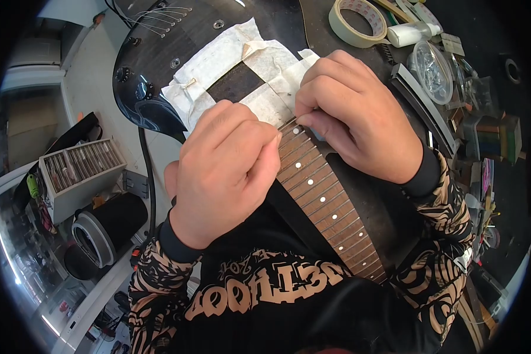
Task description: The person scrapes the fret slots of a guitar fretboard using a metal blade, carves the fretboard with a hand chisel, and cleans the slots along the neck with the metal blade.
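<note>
Guitar: its body (150, 62) fills the upper left; the dotted fretboard (322, 199) slants from centre to lower right.
Left hand (227, 168): thumb and fingertips together at the fretboard's upper end.
Right hand (360, 112): pinched at the same end, near the left; anything between the fingertips is too small to tell.
In the way: both hands partly hide the fretboard's end and the white covering (218, 50) around a dark rectangle.
Worktop (315, 38), upper right: tape roll (340, 32), white bottle (404, 35), clear tub (432, 71).
</note>
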`<state>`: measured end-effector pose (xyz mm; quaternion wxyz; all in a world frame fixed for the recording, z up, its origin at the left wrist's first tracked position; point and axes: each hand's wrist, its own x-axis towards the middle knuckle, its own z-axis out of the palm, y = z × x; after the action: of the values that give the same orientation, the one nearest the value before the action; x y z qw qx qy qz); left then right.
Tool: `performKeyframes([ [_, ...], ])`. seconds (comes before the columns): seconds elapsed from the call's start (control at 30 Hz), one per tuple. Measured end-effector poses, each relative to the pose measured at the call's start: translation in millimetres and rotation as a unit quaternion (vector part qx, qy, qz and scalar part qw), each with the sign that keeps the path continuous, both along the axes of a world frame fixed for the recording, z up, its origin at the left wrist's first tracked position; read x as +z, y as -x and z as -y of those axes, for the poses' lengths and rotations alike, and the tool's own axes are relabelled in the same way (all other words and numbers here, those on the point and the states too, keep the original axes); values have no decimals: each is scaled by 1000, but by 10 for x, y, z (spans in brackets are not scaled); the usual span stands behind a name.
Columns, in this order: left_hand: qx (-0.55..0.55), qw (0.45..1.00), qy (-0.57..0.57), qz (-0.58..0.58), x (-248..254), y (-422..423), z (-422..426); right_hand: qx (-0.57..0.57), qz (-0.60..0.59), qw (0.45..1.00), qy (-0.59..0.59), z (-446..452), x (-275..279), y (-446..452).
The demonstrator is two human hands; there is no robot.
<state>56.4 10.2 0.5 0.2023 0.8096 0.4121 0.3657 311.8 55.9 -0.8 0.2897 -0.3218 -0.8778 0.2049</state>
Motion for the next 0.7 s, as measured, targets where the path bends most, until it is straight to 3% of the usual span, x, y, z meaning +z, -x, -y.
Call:
performKeyframes([
  [0.7,-2,1000,8,14,-21,-8,7,-6,-7,1000,-12,23,-26,17],
])
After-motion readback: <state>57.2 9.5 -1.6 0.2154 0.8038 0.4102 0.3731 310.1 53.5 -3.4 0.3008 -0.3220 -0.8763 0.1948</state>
